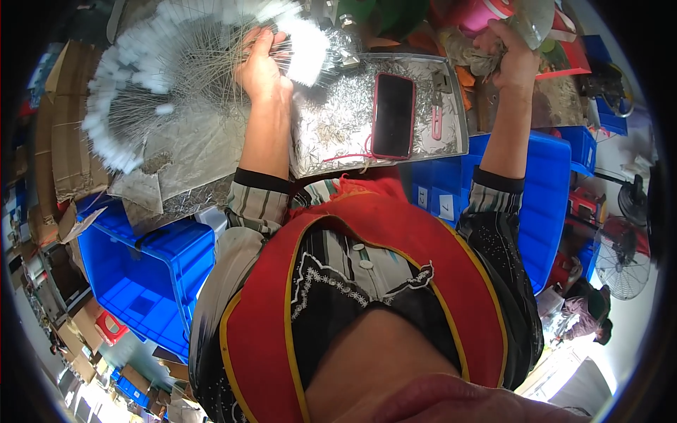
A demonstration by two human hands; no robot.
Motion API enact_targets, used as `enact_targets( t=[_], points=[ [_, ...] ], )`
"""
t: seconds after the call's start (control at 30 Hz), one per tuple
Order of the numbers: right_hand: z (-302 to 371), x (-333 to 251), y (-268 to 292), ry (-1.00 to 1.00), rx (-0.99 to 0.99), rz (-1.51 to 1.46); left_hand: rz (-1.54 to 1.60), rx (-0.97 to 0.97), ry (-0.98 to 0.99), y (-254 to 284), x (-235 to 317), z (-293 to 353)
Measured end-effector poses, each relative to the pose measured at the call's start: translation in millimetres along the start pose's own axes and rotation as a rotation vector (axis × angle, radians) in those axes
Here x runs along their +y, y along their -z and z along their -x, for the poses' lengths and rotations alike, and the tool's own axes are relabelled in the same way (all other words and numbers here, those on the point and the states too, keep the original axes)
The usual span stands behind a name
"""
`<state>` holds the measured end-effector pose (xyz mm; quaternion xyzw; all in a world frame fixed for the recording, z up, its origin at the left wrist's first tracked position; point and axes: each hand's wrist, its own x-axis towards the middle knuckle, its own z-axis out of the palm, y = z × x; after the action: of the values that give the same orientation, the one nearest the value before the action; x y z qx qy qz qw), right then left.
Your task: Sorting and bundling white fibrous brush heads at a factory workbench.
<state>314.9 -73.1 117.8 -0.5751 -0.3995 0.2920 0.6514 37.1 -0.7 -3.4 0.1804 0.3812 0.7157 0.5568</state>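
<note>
A wide fan of thin wire stems with white tufted ends (130, 67), like small wire brushes, spreads over the far left of the work surface. My left hand (264, 67) is closed among these stems at the fan's right side, with some of the wires between its fingers. Far right, my right hand (513, 60) has its fingers curled in beside a crumpled greyish cloth or glove (471, 56). Whether it grips that is hard to make out. Just beyond it are a translucent pale object (534, 21) and a bright pink thing (483, 13).
Between my arms, a shallow tray (331, 134) strewn with short wire clippings bears a phone in a red case (393, 116) and a pink-handled tool (437, 123). Blue crates (151, 282) flank me on both sides. Cardboard (77, 134) stands left; a fan (622, 257) stands right.
</note>
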Motion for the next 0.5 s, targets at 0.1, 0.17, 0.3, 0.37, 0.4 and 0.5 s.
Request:
enact_targets(
  t=[0.1,0.17,0.3,0.37,0.4,0.5],
  points=[
    [-1.9,-4.2,1.4,-0.040,0.005,-0.035,0.010,0.025,0.012,-2.6,1.8,2.7],
    [-6.7,-8.9,4.1,-0.052,-0.028,-0.040,-0.008,0.025,-0.001,-2.2,1.7,2.1],
    [-1.8,-4.2,-2.7,0.017,0.008,-0.071,0.035,0.043,0.005,-6.6,2.4,3.9],
    [6.0,14.9,-7.9,0.216,0.074,-0.090,0.050,0.046,0.001,-5.5,1.4,3.0],
    [7.1,30.0,-7.4,0.218,0.073,-0.090,0.038,0.044,-0.007,-3.4,0.2,0.8],
    [2.3,48.5,-1.7,0.165,0.148,-0.118,-0.020,-0.078,0.052,-5.3,4.3,7.4]
  ],
)
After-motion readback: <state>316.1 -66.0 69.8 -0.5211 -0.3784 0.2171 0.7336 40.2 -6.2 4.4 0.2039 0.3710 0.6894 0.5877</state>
